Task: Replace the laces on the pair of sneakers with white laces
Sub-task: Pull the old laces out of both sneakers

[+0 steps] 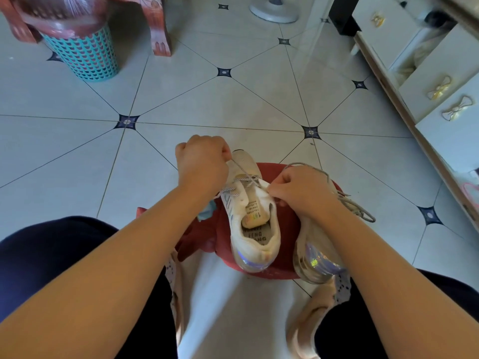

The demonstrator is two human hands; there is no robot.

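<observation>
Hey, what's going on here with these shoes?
A seated person is working on a white sneaker that stands on a red stool. The left hand pinches its grey lace and holds it taut near the toe end, while the right hand pinches the sneaker's eyelet edge. A second sneaker lies beside it under the right forearm, its loose lace trailing off the stool.

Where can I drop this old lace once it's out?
The tiled floor ahead of the red stool, out to the teal basket, is bare, as is the strip toward the white cabinet. The stool is crowded: the middle sneaker, pinched by the right hand, the other sneaker, and the left hand gripping the grey lace.
</observation>
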